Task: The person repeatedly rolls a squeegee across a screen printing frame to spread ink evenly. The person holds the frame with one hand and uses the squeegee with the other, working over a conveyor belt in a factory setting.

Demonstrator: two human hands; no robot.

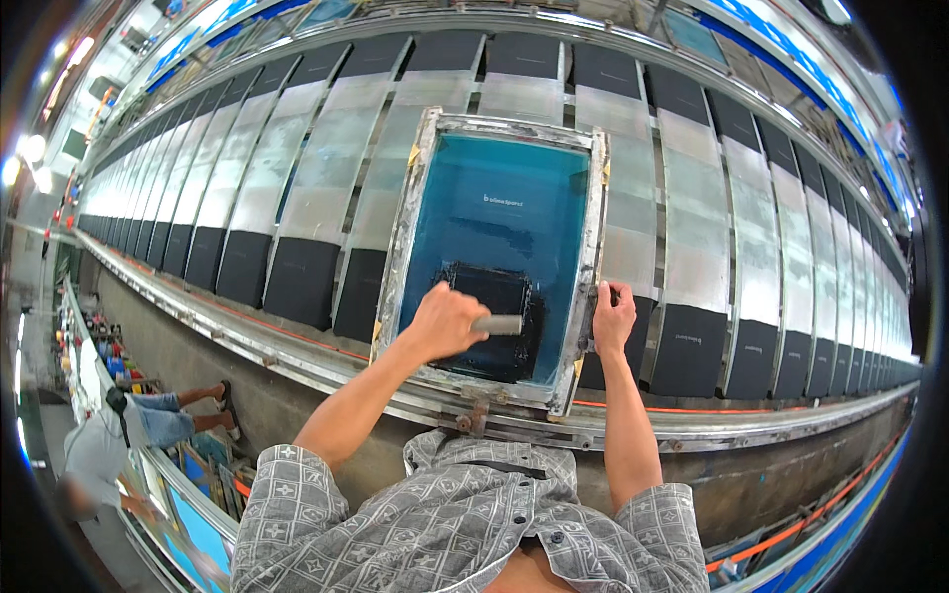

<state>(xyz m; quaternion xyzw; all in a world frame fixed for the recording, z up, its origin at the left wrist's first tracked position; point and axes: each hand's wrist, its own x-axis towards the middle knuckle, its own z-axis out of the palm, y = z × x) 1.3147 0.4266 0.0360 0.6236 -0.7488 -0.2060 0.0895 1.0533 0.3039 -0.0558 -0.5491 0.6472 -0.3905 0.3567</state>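
Note:
A screen printing frame (598,208) with a metal rim and blue mesh lies in front of me across the long table. My left hand (450,321) is closed round the handle of a squeegee (502,324), over the lower part of the mesh. Around and below the squeegee, a patch of black ink (504,361) covers the mesh. The squeegee's blade is hard to make out against this dark ink. At the frame's right rail, my right hand (614,316) has its fingers curled against the metal edge.
Several flat boards with black cloth pieces (689,341) at their ends line the table on both sides of the frame. A metal rail (712,430) runs along the near edge. Another person (109,445) is at the lower left, beside another table.

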